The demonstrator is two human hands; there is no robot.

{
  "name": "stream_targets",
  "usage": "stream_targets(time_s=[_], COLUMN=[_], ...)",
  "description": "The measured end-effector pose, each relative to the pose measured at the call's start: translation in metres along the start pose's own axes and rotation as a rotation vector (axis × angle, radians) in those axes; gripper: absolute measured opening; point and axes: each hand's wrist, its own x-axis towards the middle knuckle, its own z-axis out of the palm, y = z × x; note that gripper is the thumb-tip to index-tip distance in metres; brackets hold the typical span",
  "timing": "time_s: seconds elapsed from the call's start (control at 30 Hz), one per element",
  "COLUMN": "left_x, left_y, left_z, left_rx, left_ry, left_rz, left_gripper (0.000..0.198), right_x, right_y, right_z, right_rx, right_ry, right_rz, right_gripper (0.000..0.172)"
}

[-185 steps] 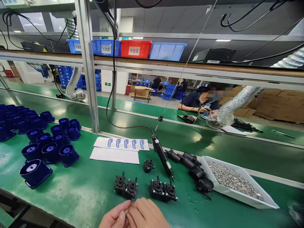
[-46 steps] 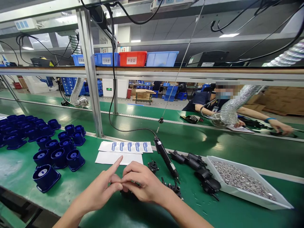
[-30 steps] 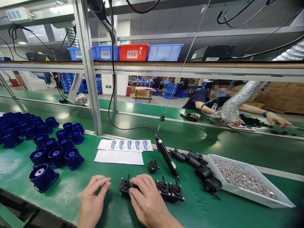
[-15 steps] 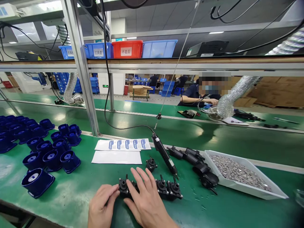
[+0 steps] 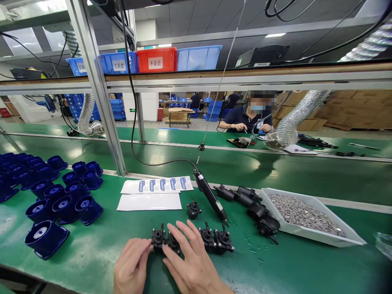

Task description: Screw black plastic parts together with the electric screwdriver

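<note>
Head camera view: two bare hands work at the near edge of a green workbench point(image 5: 94, 253), over a row of small black fittings with upright stems. The left hand point(image 5: 131, 265) has its thumb and fingertips drawn together against the left side of the leftmost black fitting point(image 5: 158, 238); whether they pinch anything small cannot be told. The right hand point(image 5: 192, 257) is palm down with its fingers spread, partly hiding the second black fitting point(image 5: 173, 243), just right of the first; whether it presses on it is unclear. Just beyond that hand, to the right, stands another pair of black fittings point(image 5: 216, 240), side by side. Behind the row, a single black fitting point(image 5: 193, 209) stands apart, near a corded black electric screwdriver point(image 5: 211, 196) lying at a slant. Farther right, black cylindrical parts point(image 5: 245, 199) lie beside a white tray point(image 5: 353, 240) of metal screws point(image 5: 306, 216). Label sheets point(image 5: 150, 202) lie behind the hands, and dark blue cups point(image 5: 45, 239) crowd the left. Across the bench sits a co-worker point(image 5: 237, 116) in dark clothing.
</note>
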Motion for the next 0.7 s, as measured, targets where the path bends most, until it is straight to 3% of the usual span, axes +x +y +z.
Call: stream_targets(time_s=[0.43,0.7], left_x=[0.010,-0.001], left_y=[-0.001,-0.010], left_z=[-0.006,-0.005], left_rx=[-0.022,0.062], left_ry=[-0.070,-0.159], left_rz=[0.092,0.102], left_gripper=[0.020,0.022], right_x=[0.001,-0.004], right_y=[0.004,0.005], right_z=[-0.007,0.002], right_rx=[-0.058,-0.084], right_ry=[0.016,-0.020], right_rz=[0.001,0.000], right_gripper=[0.009,0.021])
